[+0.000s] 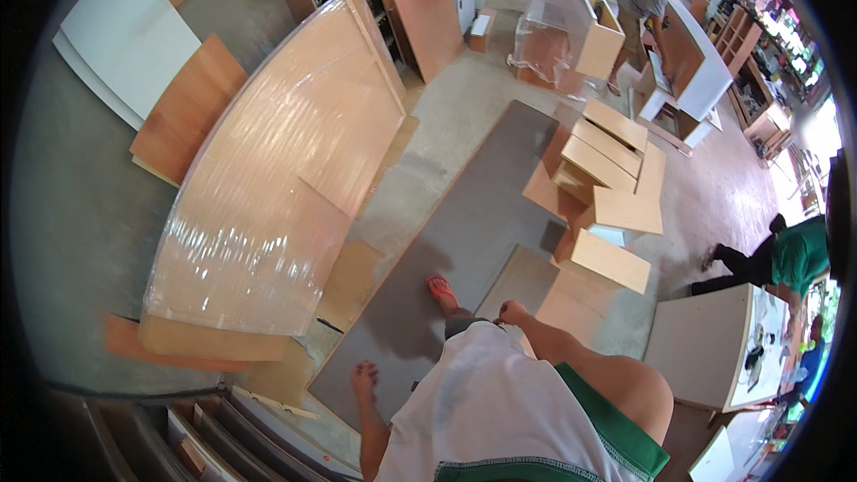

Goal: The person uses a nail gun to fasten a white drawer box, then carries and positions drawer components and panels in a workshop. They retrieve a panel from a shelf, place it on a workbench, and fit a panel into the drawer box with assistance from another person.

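I stand on a long grey board (pixel 473 205) that lies on the concrete floor, my foot in a red sandal (pixel 442 293) planted on it. My left hand (pixel 364 378) hangs low beside my white shirt, fingers apart and holding nothing, just above the board's near end. My right hand (pixel 513 312) is bent in at my waist with the fingers curled; nothing shows in it. It is nearest to a pale wooden panel (pixel 536 281) lying on the board.
A big plastic-wrapped wooden panel (pixel 286 170) leans at the left. Several pale wooden drawer boxes (pixel 607 161) sit at the right. A white-topped table (pixel 701 348) stands at the lower right. One person (pixel 656 0) bends over a cabinet at the back; another in green (pixel 790 259) crouches at the right.
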Motion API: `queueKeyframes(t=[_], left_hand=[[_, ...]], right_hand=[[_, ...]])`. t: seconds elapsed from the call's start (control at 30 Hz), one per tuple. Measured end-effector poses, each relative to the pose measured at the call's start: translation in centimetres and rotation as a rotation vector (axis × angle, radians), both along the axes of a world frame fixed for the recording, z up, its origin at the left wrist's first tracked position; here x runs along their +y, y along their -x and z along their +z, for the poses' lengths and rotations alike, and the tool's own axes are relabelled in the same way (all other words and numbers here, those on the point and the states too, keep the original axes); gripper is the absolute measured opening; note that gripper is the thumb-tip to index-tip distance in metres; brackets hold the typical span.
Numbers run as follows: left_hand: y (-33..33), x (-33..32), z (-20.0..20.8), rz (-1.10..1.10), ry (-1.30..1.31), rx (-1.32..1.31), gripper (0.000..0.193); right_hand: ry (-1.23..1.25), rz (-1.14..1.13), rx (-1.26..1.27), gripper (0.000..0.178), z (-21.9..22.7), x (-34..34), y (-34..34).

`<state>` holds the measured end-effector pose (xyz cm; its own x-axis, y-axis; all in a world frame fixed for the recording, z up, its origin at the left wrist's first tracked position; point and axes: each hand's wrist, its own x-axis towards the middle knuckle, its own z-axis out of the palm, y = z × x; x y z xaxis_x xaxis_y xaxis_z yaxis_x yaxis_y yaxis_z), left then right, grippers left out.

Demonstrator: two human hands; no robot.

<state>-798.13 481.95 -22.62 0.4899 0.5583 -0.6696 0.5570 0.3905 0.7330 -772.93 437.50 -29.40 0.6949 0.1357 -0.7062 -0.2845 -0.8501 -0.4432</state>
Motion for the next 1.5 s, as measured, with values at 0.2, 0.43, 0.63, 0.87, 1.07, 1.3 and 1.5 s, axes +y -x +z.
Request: queueKeyframes(t=[0.2,0.43,0.63,0.87,1.07,1.3,1.5], left_hand=[[-6.3,-0.4,-7.1,-0.454,-0.226,0.078,0.026],[-19.7,10.8,-2.9,-0.104,0.176,0.062,0.027],[-32.3,14.7,1.5,-0.251,0.083,0.119,0.027],[-39.6,20.4,0.0,-0.845,0.013,-0.059,0.035],[-41.5,29.5,-0.5,-0.744,0.029,0.106,0.034],[-39.4,40.0,-3.5,-0.559,0.020,0.265,0.033],[-44.6,45.6,-3.6,-0.309,0.068,0.154,0.036]], right_hand=[[-0.049,0.111,-0.201,0.031,-1.6,7.7,-13.2],[0.013,0.420,-0.135,0.028,2.8,18.3,-31.7],[-0.175,0.071,-0.202,0.032,9.5,26.6,-39.1],[-0.147,-0.204,-0.168,0.036,7.8,28.1,-32.9],[0.174,-0.332,0.005,0.045,2.3,25.9,-23.2],[0.078,-0.465,0.186,0.039,0.8,32.4,-27.1],[-0.097,-0.266,-0.125,0.043,0.2,44.6,-45.7]])
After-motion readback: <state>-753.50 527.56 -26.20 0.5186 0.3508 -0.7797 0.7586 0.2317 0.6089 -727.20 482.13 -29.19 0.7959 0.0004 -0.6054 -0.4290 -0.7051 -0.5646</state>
